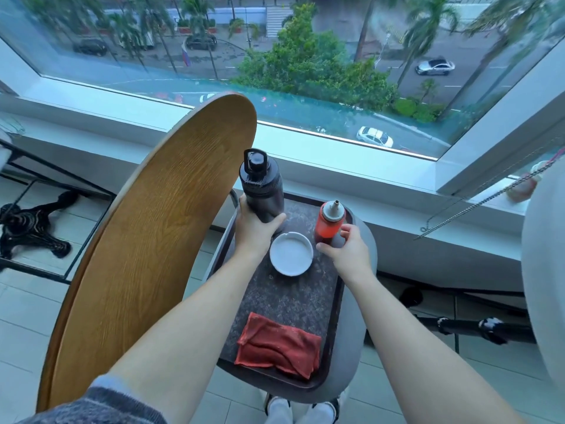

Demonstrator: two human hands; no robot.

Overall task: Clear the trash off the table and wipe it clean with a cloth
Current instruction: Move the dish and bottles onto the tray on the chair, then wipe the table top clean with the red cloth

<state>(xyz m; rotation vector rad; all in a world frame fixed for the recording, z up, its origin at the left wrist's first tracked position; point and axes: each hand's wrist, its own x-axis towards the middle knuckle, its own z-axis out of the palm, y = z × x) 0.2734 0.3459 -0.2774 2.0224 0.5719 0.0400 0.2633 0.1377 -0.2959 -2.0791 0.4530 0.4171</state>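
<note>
A dark tray (290, 304) rests on a grey stool-like seat. On its far end my left hand (255, 231) grips a tall black bottle (261, 185) with a loop cap, standing upright. My right hand (345, 246) holds a red squeeze bottle (329, 221) with a grey nozzle. Between the two hands lies a white round ashtray (291, 254). A folded red cloth (278, 344) lies at the tray's near end. The round wooden table (153, 246) lies to the left of the tray.
A large window with a white ledge (336, 172) runs behind the tray. A black table base (30, 228) sits on the tiled floor at left. A grey rounded chair back (544, 270) and a hanging bead chain (477, 203) are at right.
</note>
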